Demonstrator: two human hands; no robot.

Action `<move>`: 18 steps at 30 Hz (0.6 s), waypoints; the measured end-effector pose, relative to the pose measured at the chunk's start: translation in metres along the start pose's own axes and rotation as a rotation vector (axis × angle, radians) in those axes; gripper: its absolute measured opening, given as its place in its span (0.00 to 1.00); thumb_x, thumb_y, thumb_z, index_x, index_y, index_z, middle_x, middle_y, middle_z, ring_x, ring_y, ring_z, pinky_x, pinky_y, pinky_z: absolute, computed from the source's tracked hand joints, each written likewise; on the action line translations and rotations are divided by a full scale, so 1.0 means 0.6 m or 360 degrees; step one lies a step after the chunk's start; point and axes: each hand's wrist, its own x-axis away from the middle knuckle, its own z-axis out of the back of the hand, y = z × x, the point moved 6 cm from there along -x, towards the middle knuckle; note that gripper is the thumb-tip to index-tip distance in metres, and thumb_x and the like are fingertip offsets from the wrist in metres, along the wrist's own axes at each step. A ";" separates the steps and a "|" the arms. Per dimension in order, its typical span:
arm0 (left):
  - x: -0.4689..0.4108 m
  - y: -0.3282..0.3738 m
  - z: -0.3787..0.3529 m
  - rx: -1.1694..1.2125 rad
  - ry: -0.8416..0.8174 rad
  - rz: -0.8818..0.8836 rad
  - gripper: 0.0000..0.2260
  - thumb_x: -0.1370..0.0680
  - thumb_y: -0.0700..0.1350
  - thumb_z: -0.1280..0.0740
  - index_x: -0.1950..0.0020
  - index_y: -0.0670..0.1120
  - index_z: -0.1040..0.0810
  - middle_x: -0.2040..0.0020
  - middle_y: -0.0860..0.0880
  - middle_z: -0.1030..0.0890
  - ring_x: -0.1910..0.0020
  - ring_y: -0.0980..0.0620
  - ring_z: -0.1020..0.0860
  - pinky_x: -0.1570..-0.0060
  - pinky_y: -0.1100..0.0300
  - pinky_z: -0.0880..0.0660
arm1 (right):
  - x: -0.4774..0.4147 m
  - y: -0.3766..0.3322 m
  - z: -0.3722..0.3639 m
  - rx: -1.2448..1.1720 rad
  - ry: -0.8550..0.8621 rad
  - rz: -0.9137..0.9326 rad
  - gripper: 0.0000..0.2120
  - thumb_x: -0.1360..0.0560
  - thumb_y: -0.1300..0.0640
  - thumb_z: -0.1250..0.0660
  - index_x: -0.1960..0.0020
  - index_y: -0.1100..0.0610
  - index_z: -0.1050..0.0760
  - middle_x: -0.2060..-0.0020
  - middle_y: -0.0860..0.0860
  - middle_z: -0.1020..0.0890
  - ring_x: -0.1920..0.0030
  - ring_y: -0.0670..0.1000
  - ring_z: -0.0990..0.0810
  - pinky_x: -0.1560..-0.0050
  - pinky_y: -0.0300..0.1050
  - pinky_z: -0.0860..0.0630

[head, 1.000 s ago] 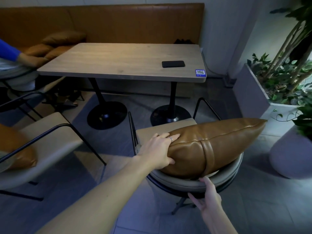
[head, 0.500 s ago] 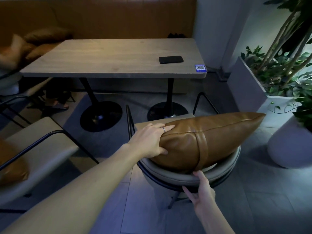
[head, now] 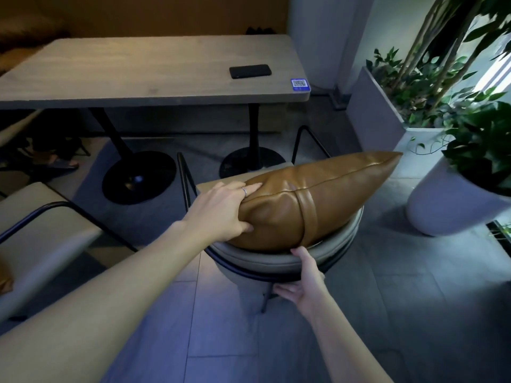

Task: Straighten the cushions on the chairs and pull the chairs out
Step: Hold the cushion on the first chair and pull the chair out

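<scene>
Cushion (head: pixel 312 200) propped atop backrest of chair (head: pixel 279 261), near the table (head: pixel 154 70). Left hand (head: pixel 221 211) clamped on its left end, fingers (head: pixel 250 187) over the top seam, thumb pressed into the front face. Right hand (head: pixel 305 283) gripping the backrest rim just below.

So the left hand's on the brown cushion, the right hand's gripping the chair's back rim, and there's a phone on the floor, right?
Not quite. In the head view the phone lies on the table, not the floor. The rest holds: left hand on the brown cushion, right hand gripping the chair's back rim.
</scene>
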 end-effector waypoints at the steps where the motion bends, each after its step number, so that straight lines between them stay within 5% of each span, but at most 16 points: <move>1: 0.001 0.001 0.000 -0.0022 0.0000 0.0021 0.43 0.32 0.60 0.25 0.22 0.60 0.41 0.26 0.55 0.31 0.33 0.47 0.32 0.40 0.51 0.32 | -0.001 0.000 0.001 -0.0005 -0.0019 -0.0021 0.38 0.31 0.52 0.23 0.28 0.58 0.38 0.40 0.67 0.24 0.49 0.72 0.18 0.49 0.67 0.17; 5: -0.014 0.021 -0.005 -0.0267 -0.0104 0.0066 0.44 0.37 0.65 0.29 0.25 0.55 0.40 0.33 0.49 0.26 0.37 0.43 0.28 0.41 0.44 0.34 | -0.002 0.003 -0.004 -0.0058 -0.0111 -0.0126 0.37 0.32 0.53 0.23 0.28 0.59 0.36 0.36 0.65 0.24 0.44 0.70 0.19 0.44 0.70 0.20; 9: -0.025 0.041 -0.009 -0.0258 -0.0153 0.0218 0.50 0.43 0.76 0.32 0.29 0.53 0.42 0.36 0.47 0.24 0.40 0.39 0.25 0.43 0.41 0.32 | -0.001 0.011 -0.002 -0.0086 -0.0018 -0.0140 0.41 0.32 0.48 0.21 0.27 0.55 0.38 0.36 0.65 0.24 0.43 0.69 0.21 0.49 0.68 0.19; 18: -0.014 0.069 -0.024 -0.0428 0.0075 0.0208 0.44 0.38 0.74 0.30 0.31 0.53 0.40 0.40 0.47 0.21 0.42 0.40 0.24 0.46 0.45 0.31 | 0.002 0.008 0.006 -0.0036 -0.0026 -0.0071 0.38 0.34 0.48 0.22 0.33 0.54 0.39 0.45 0.60 0.26 0.47 0.65 0.20 0.52 0.68 0.17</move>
